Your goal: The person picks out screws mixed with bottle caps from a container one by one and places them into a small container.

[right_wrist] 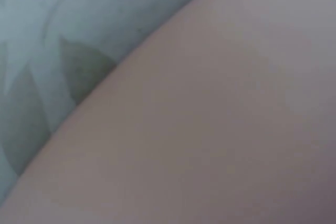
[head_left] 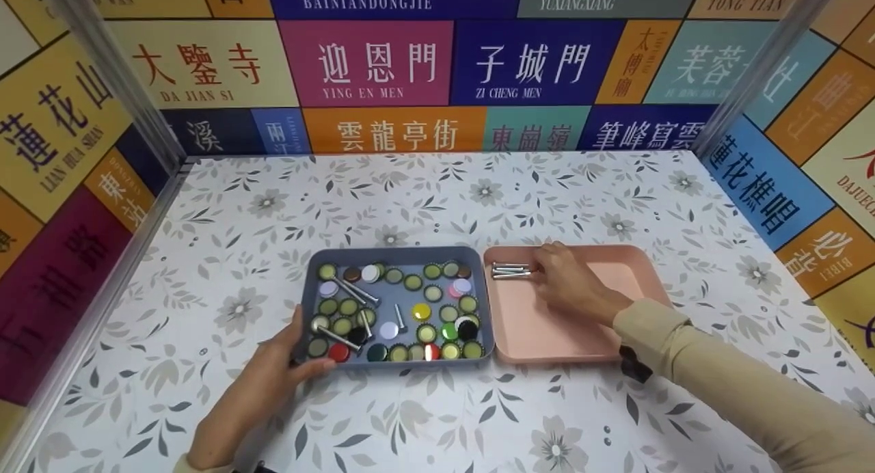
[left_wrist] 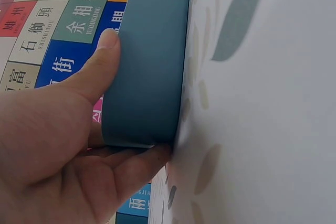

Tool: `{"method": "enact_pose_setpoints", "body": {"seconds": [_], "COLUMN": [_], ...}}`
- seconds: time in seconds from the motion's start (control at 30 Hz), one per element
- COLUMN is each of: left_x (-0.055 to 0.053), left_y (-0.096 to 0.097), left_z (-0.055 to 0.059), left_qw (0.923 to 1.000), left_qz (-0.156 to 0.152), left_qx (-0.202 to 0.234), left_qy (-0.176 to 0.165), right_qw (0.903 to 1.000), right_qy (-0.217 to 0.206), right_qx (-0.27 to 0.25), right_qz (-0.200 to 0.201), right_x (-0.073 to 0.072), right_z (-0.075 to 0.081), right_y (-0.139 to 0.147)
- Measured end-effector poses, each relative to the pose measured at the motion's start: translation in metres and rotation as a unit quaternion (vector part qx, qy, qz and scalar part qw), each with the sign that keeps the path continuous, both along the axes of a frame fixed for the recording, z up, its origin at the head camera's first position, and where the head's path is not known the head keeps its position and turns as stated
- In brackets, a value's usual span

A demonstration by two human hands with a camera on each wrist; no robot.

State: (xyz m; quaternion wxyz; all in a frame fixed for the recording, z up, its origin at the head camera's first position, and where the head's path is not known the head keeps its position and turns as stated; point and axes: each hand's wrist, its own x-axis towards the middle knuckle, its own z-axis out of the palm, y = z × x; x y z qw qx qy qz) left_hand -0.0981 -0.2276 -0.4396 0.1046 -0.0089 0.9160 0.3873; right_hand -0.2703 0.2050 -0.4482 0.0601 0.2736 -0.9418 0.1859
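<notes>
Head view: multicoloured lettered wall panels [head_left: 366, 63] stand round a white, grey-leaf-patterned counter [head_left: 396, 210]. On it, a rectangular blue-grey tray [head_left: 389, 296] sits just beside a rectangular pale pink tray [head_left: 519, 322]. Slim silver metal screws [head_left: 511, 272] lie grouped at the pink tray's left end; other loose silver screws [head_left: 355, 290] rest among round multicoloured bottle caps [head_left: 421, 312] scattered over the blue-grey tray's floor.

If the left hand [head_left: 270, 367] lifted its corner, the blue-grey tray might tilt and send its contents sliding. A brush from the beige right sleeve [head_left: 718, 370] could shift the pink tray, and a careless nudge could roll the grouped screws apart.

Slanting in from the near right, the right forearm brings the right hand [head_left: 571, 281] over the pink tray, fingers bent down at the grouped screws' right ends; whether it pinches any, I cannot tell. The left hand grasps the blue-grey tray's near left corner, thumb along the near wall, fingers round the left end.
</notes>
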Motion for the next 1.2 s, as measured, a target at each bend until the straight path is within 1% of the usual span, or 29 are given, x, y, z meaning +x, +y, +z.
{"method": "enact_pose_setpoints", "body": {"seconds": [0.27,0.43,0.7,0.8,0.97,1.1,1.2], "left_x": [0.001,0.000,0.000,0.001,0.001,0.001,0.001], "left_y": [-0.001,0.000,0.000,-0.001,-0.001,0.000,0.000], "left_z": [-0.002,-0.002,0.000,0.000,-0.001,-0.002,-0.002], "left_qw": [0.9998,0.9998,0.9999,0.9999,0.9997,0.9996,0.9995], "left_qz": [-0.001,-0.001,-0.008,-0.008,-0.010,-0.010,-0.011], "left_qx": [0.014,0.017,-0.001,0.003,0.011,0.013,0.014], "left_qy": [0.012,0.007,0.009,0.010,0.018,0.021,0.026], "right_qw": [0.9995,0.9992,0.9993,0.9992,0.9992,0.9986,0.9985], "right_qy": [-0.031,-0.040,-0.033,-0.031,-0.022,-0.029,-0.032], "right_qx": [0.000,0.005,0.014,0.017,0.022,0.027,0.022], "right_qz": [-0.005,-0.002,-0.011,-0.020,-0.023,-0.034,-0.039], "right_x": [-0.001,-0.001,0.001,0.002,0.003,0.002,0.001], "right_z": [0.002,0.004,0.006,0.006,0.006,0.011,0.014], "right_y": [0.001,0.001,0.001,0.000,-0.001,-0.006,-0.011]}}
